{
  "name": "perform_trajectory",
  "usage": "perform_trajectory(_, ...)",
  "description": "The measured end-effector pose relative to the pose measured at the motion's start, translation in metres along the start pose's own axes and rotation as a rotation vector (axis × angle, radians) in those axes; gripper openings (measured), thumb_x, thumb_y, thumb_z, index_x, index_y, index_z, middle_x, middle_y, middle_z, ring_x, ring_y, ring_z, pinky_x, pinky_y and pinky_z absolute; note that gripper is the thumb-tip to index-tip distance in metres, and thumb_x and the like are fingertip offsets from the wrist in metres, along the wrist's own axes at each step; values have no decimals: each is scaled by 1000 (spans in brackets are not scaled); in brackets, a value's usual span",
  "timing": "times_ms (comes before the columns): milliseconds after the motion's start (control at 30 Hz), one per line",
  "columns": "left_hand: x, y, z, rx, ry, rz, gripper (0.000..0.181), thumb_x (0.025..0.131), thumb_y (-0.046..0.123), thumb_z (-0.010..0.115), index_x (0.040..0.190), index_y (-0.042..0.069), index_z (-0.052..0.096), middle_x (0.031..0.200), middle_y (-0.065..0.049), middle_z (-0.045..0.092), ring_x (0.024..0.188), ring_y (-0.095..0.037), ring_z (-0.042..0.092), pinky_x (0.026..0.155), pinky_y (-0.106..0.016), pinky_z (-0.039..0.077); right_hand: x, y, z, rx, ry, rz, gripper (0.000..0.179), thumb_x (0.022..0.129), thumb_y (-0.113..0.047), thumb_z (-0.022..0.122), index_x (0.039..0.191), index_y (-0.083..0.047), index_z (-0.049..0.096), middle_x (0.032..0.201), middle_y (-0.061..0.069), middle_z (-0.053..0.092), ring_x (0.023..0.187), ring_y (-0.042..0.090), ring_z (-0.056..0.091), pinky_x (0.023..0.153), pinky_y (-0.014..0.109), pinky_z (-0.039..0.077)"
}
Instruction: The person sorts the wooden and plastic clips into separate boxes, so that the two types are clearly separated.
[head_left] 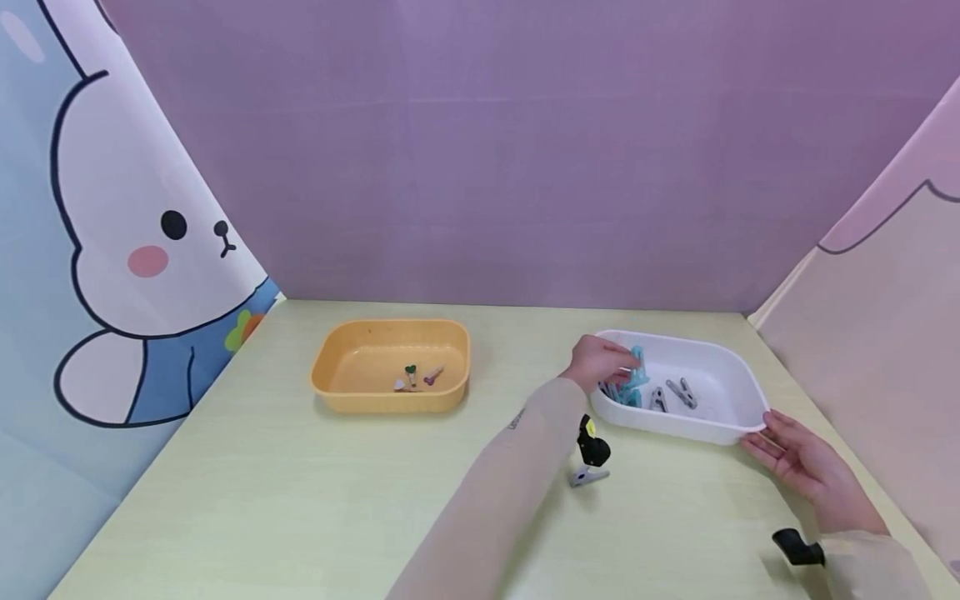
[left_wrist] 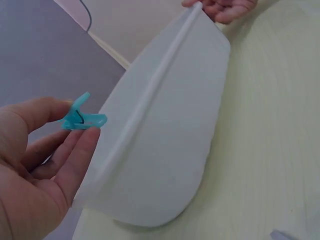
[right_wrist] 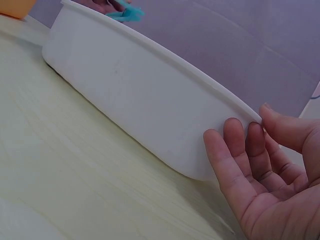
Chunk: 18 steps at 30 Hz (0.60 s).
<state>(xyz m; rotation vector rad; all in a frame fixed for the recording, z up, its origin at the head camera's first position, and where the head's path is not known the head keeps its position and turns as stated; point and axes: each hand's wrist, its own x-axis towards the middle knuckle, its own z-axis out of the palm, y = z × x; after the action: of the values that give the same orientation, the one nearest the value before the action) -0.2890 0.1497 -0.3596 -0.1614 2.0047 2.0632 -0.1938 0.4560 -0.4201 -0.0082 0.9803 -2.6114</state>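
My left hand [head_left: 598,362] pinches a teal clothespin [left_wrist: 82,116] between thumb and fingers, over the left end of the white tray [head_left: 726,385]. Below it in the tray lie other teal clothespins [head_left: 628,397], partly hidden by the hand, and grey clothespins [head_left: 682,392] toward the middle. My right hand [head_left: 806,460] grips the tray's front right corner, thumb at the rim and fingers against the outer wall, as the right wrist view shows. Just in front of the tray, a lone grey clothespin [head_left: 588,476] rests on the table.
To the left stands a yellow-orange tray [head_left: 390,403] with several small clips [head_left: 433,375] inside, one with a green top. The pale yellow table [head_left: 247,492] ends at a purple backdrop [head_left: 510,167]. Printed cloths hang at both sides.
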Motion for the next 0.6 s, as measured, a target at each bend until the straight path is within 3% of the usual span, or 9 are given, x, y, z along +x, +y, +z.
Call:
perform_trajectory(400,15,-7,0,179,-18,3,10,76,-8,80,83,-3,75,73,-8,71,69,-25,73,62,-30,62,4,2,-5,8,10,-8,32,107,-2,36,105,1,68,103,20,68,97,34,69,92,46,55)
perform_trajectory(600,13,-7,-1,171,-24,12,10,77,-11,77,85,-5,75,73,-11,71,74,-28,74,61,-27,61,7,3,-8,11,4,-5,31,107,-1,36,105,1,67,103,20,68,97,34,69,93,47,55)
